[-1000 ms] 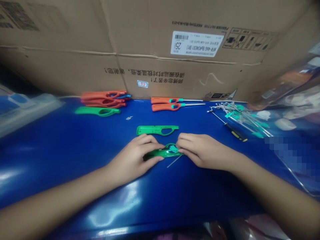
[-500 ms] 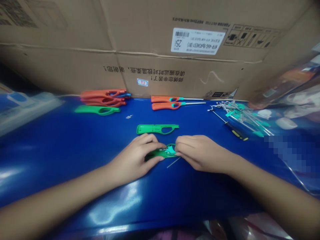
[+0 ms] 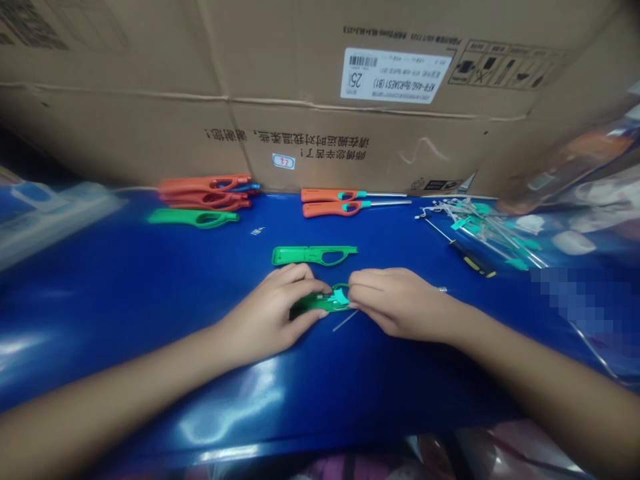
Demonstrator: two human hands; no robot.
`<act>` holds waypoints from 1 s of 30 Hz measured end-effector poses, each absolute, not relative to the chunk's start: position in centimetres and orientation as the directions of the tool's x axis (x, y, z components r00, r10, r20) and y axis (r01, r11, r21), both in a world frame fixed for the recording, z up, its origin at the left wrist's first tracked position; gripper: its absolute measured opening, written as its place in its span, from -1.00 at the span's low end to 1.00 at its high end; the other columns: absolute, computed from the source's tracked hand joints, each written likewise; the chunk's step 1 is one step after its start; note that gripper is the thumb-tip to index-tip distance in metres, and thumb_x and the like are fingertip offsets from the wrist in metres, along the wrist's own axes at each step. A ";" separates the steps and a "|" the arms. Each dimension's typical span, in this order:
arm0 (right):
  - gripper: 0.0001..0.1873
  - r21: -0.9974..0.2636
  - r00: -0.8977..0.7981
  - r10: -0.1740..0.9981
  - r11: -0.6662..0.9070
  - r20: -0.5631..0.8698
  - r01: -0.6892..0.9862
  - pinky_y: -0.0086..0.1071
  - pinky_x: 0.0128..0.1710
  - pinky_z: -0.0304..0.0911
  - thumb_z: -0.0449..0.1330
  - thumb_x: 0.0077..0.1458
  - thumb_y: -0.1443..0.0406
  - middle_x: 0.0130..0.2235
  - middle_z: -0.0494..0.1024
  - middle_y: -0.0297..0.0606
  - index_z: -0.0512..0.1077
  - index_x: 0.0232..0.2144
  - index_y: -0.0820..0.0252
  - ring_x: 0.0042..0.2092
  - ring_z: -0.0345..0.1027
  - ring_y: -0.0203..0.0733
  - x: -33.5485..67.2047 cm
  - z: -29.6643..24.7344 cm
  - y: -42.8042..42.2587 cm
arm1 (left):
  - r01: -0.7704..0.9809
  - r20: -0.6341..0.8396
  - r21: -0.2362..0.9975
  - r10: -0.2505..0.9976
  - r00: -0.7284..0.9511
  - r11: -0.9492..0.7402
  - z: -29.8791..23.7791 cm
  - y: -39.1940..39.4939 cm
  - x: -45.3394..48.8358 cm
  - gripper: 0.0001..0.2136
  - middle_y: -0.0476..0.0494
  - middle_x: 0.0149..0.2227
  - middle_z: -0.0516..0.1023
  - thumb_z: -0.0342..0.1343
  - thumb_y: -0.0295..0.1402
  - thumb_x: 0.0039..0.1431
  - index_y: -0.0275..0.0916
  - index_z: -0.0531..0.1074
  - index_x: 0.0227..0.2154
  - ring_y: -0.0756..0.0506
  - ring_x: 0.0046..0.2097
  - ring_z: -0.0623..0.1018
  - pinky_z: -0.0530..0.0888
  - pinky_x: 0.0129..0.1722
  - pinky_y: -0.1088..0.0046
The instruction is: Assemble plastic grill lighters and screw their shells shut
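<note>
My left hand [image 3: 280, 307] holds the left end of a green lighter casing half [image 3: 327, 304] on the table, thumb at its near side and fingers over the far side. A teal trigger [image 3: 341, 296] lies in the casing. My right hand [image 3: 395, 303] is closed, its fingertips pinching at the casing's right end; they cover what they grip. A small metallic tip [image 3: 443, 289] shows behind the right hand. A thin clear tube [image 3: 345, 321] sticks out beneath the right fingertips. Just beyond the hands lies another green casing half [image 3: 300, 255], its inside facing up.
Orange and green casings [image 3: 195, 218] lie at the back left. Small springs [image 3: 257, 231] are near them. Two orange lighters [image 3: 330, 209] with metal rods lie by the cardboard box [image 3: 290, 80]. A screwdriver [image 3: 473, 260] and a pile of rods with teal parts [image 3: 485, 227] are at the right.
The metallic tip now shows behind my right hand. The teal trigger has tilted slightly in the casing. My left hand keeps its hold.
</note>
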State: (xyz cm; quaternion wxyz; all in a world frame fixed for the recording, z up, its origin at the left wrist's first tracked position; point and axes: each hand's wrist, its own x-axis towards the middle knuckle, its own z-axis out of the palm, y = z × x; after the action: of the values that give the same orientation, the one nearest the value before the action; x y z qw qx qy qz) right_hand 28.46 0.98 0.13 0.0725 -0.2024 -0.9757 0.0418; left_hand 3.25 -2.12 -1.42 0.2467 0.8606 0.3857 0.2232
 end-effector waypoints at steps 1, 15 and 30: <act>-0.73 -0.112 -0.909 0.401 0.914 0.116 0.389 -0.35 -0.34 0.10 -0.05 0.39 0.34 -0.29 0.44 -0.24 0.41 -0.29 0.21 -0.31 0.20 -0.22 28.5 0.1 1.0 | 0.554 0.195 0.597 0.774 0.602 -0.580 -1.4 -2.1 3.3 -0.79 -0.16 -0.19 0.45 0.11 -0.34 0.34 -0.22 0.50 -0.02 -0.16 -0.11 0.47 0.46 -0.08 0.21; -0.72 -0.242 -0.860 0.506 0.845 0.072 0.477 -0.36 -0.29 0.18 -0.01 0.39 0.29 -0.21 0.50 -0.22 0.48 -0.26 0.18 -0.26 0.34 -0.23 28.6 0.3 1.0 | 0.525 0.235 0.553 0.726 0.646 -0.647 -1.9 -2.3 2.9 -0.70 -0.16 -0.14 0.44 0.05 -0.37 0.39 -0.12 0.44 0.13 -0.13 -0.08 0.45 0.43 -0.03 0.24; -0.95 -0.599 -0.737 0.672 0.619 0.071 0.507 -0.40 -0.27 0.19 0.20 0.27 0.32 -0.20 0.43 -0.29 0.48 -0.25 0.13 -0.27 0.31 -0.30 28.7 0.1 1.2 | 0.578 0.211 0.278 0.636 0.743 -0.767 -1.4 -2.4 2.9 -0.67 -0.22 -0.15 0.45 -0.07 -0.36 0.44 -0.09 0.44 0.16 -0.15 -0.14 0.44 0.43 -0.16 0.27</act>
State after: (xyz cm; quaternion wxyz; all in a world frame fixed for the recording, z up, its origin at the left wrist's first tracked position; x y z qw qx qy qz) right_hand 28.66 1.20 0.14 0.1458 -0.3322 -0.8879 0.2828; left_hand 2.89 -2.38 -1.40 0.0976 0.9283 0.3268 0.1481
